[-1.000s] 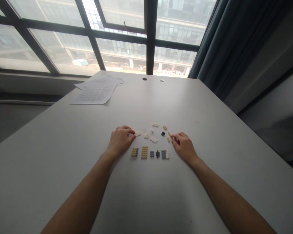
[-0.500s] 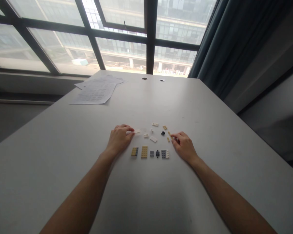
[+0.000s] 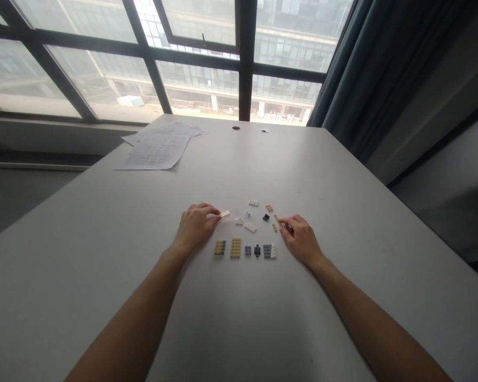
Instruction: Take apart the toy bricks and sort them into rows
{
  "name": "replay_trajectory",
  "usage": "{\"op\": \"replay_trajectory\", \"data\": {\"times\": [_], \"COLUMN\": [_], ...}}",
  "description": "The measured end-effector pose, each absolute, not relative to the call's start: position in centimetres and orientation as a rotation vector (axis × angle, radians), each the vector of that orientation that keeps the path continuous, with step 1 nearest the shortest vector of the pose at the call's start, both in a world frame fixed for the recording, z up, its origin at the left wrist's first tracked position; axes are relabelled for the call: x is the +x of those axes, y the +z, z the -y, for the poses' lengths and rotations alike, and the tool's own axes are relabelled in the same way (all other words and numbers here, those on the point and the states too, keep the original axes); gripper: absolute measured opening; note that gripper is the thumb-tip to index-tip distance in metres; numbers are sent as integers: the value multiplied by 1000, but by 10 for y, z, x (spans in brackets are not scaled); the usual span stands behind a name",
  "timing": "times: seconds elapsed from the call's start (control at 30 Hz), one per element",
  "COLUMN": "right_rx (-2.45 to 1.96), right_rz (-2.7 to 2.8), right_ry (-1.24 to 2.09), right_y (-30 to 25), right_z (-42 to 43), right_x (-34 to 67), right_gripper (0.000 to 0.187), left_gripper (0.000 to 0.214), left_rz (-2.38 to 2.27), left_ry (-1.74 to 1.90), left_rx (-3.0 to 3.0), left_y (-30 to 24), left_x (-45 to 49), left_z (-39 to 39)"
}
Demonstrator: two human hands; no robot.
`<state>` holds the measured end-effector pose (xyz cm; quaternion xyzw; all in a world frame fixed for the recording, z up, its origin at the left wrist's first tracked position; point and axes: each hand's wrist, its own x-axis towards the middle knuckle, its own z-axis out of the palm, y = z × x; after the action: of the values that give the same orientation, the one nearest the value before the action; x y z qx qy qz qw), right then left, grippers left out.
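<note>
My left hand (image 3: 198, 223) is closed, thumb and fingertips on one end of a flat white building-brick tile (image 3: 225, 214). My right hand (image 3: 300, 237) pinches a narrow tan brick plate (image 3: 276, 218) by its near end. Between the hands lie a white studded plate (image 3: 253, 203), a small white piece (image 3: 248, 214), a white stacked piece (image 3: 239, 221), another white tile (image 3: 250, 227), a black piece (image 3: 266, 217) and two small tan plates, one farther back (image 3: 269, 208) and one nearer (image 3: 274, 227).
Closer to me runs a row: a tan-and-grey plate (image 3: 220, 248), a tan plate (image 3: 235, 248), a small grey piece (image 3: 247, 251), a dark piece with end knobs (image 3: 257, 251) and a grey-and-white plate (image 3: 270, 251). Printed papers (image 3: 155, 151) lie at the white table's far left.
The white tile at my left fingertips has shifted slightly to the right and shows more sharply. My right hand looks the same, and the other pieces have stayed in place.
</note>
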<state>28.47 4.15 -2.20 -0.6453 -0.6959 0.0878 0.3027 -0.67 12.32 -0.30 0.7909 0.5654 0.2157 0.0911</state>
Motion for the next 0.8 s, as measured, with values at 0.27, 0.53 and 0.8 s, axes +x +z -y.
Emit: {"op": "replay_trajectory", "data": {"times": [0.27,0.53,0.8], "right_rx": [-1705,-1702,-1758], "right_rz": [1842,1841,1831], "right_ry": [239,226,187], "right_y": [-22,-23,-24], "right_z": [-42,-42,-43], "right_x": [285,285,285], "right_gripper": [21,21,20], "left_gripper": [23,26,27], "left_rz": [-1662,-1635,-1674], "left_ry": [635,618,571], "left_rx": [2370,2383,2399], "left_y": [-5,-6,-6], "left_x": [-7,-7,-5], "left_z": [-124,-124,-122]}}
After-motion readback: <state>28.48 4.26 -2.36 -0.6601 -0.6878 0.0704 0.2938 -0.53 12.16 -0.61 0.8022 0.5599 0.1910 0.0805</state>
